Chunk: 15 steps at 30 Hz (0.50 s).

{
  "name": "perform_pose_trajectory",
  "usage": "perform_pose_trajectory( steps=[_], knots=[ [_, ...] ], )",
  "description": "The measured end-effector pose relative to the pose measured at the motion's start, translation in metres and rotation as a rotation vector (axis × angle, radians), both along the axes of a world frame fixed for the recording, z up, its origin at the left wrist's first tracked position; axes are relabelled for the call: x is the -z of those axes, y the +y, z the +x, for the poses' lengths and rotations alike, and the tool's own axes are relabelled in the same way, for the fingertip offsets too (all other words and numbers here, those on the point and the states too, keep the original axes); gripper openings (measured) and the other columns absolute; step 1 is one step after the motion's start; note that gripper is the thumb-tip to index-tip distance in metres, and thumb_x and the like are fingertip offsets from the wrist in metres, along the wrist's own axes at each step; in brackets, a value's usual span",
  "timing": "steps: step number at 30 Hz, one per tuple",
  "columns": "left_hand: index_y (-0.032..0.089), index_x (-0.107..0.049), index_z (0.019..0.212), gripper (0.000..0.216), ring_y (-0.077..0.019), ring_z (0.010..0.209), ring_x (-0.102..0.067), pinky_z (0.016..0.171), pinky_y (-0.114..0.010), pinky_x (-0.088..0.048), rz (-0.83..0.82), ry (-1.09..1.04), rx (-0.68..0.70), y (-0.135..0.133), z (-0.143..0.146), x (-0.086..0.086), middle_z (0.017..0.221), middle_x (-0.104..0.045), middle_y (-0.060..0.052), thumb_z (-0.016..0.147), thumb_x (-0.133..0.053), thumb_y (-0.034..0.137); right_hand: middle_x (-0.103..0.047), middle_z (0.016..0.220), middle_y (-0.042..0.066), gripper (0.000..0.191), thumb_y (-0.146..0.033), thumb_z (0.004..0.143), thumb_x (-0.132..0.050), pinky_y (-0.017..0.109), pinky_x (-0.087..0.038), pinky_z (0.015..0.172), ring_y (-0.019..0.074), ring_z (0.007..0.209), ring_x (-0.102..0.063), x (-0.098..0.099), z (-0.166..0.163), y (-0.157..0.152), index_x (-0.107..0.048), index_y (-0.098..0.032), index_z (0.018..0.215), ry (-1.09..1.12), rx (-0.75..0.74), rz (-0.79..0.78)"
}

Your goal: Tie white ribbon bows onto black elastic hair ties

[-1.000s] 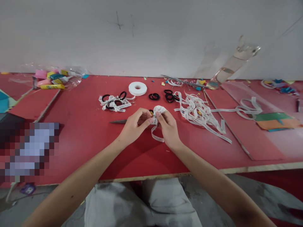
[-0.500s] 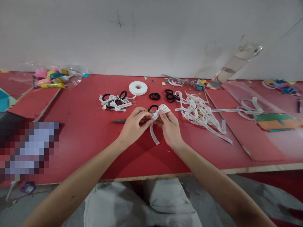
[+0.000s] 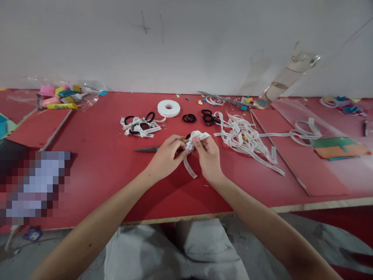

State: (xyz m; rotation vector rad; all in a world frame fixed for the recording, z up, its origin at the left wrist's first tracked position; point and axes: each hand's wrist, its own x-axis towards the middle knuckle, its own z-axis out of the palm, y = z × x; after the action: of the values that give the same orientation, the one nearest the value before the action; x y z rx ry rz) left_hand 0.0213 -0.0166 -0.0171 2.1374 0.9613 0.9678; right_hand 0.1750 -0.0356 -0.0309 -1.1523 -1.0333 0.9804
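Note:
Between my two hands is a white ribbon with dark printed lettering [image 3: 190,145], bunched into loops, its loose tail hanging down toward me. My left hand [image 3: 169,157] pinches the ribbon from the left. My right hand [image 3: 209,157] grips it from the right, thumb pressed on the upper loop. A black hair tie [image 3: 188,137] shows just behind the ribbon, mostly hidden by it and my fingers. From behind my left hand sticks out the pointed dark blade of scissors [image 3: 145,149], lying on the red table [image 3: 175,198].
Beyond my hands lie a white ribbon roll [image 3: 168,108], black hair ties [image 3: 189,118] and hair ties with ribbon bows [image 3: 140,126]. A heap of cut ribbons [image 3: 244,136] is at right. A tilted clear bottle [image 3: 287,83] leans against the wall; a bag of glue tubes [image 3: 62,95] lies left.
The ribbon loop between my fingers has folded closer together, and the black hair tie is now more covered. Both hands stay in nearly the same place.

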Motion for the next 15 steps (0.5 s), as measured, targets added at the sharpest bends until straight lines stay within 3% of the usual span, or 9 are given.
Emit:
perform_pose_trajectory(
  steps=[6, 15],
  knots=[
    [0.019, -0.056, 0.086, 0.007, -0.0212, 0.104, -0.059, 0.091, -0.037, -0.05, -0.012, 0.035, 0.01, -0.0007, -0.0019, -0.0044, 0.108, -0.06, -0.009, 0.092, -0.054, 0.022, -0.068, 0.084, 0.0, 0.02, -0.042, 0.087, -0.065, 0.029, -0.052, 0.072, 0.0148, 0.078, -0.065, -0.006, -0.0014, -0.0034, -0.057, -0.023, 0.087, -0.087, 0.037, 0.033],
    [0.018, -0.065, 0.087, 0.015, -0.0175, 0.1, -0.062, 0.081, -0.028, -0.051, -0.144, -0.148, 0.018, 0.0028, -0.0024, -0.0007, 0.107, -0.061, -0.008, 0.092, -0.059, 0.032, -0.068, 0.092, 0.0, 0.02, -0.039, 0.081, -0.071, 0.03, -0.053, 0.079, 0.0155, 0.085, -0.065, -0.0054, 0.0003, 0.0, -0.061, -0.025, 0.09, 0.026, -0.056, 0.052]
  ],
)
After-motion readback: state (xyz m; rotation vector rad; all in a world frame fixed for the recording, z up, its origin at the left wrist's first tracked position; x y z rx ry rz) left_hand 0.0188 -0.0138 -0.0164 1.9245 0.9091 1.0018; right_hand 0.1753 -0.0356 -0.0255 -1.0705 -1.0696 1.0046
